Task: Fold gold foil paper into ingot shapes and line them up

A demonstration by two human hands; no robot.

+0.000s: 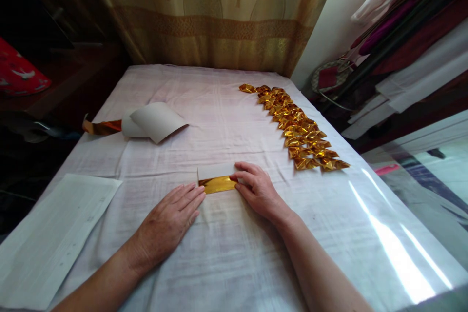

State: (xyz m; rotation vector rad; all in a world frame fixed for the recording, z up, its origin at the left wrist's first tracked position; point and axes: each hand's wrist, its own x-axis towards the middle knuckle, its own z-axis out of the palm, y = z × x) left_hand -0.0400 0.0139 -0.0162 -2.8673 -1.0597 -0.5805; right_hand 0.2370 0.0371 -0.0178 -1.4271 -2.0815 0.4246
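Observation:
A sheet of gold foil paper lies on the cloth-covered table between my two hands. Its near part is folded over with the shiny gold side up, while a white strip shows along the far side. My left hand lies flat with fingers stretched, its fingertips touching the left end of the gold fold. At the right end rests my right hand, fingers spread and slightly bent, fingertips on the paper's edge. Whether the right thumb reaches under the paper is hard to see.
Rows of folded gold foil pieces lie at the right. A curled white sheet with a gold underside sits at the back left, and a flat white sheet at the near left. Behind the table hangs a curtain; clothes hang at the right.

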